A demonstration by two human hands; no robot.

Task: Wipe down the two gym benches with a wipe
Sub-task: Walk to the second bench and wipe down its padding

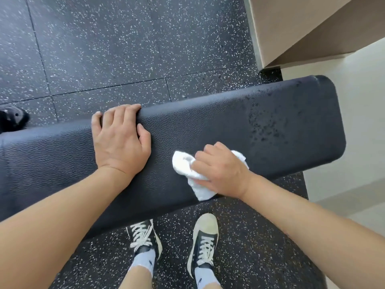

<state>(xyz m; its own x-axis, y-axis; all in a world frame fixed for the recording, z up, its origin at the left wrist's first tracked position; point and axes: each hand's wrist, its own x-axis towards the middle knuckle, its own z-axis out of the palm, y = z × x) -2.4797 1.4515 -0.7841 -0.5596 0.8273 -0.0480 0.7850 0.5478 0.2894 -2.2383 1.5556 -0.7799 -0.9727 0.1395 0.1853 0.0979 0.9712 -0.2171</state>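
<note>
A black padded gym bench (pixel 208 126) runs across the view from lower left to upper right. My right hand (pixel 220 170) grips a crumpled white wipe (pixel 187 165) and presses it onto the pad near the bench's near edge. My left hand (pixel 120 138) rests on the pad, its fingers curled over the far edge. Wet speckled marks (pixel 268 122) show on the pad toward its right end. Only one bench is in view.
Black speckled rubber floor tiles (pixel 104 49) surround the bench. A beige wall corner (pixel 291 28) and pale wall (pixel 354 122) stand close at the right end. A black bench foot (pixel 13 117) is at the far left. My two sneakers (pixel 173 238) stand just in front of the bench.
</note>
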